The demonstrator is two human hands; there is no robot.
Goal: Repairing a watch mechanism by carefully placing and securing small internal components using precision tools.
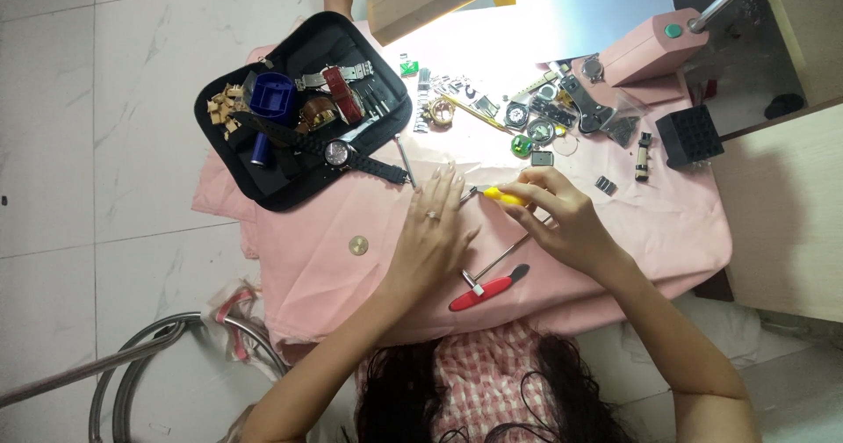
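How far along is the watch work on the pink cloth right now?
Done: parts lie spread out under the lamp. In hand: the right hand holds a yellow-handled tool to a small piece pinned under the left hand. Left: watches in the black tray lie untouched.

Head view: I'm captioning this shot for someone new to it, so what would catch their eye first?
Probably the two hands at the centre of the pink cloth: the right hand pinches a yellow-handled tool, the left hand lies flat beside it. At upper left a black tray holds watches and straps, and a red-handled tool lies near the front edge.
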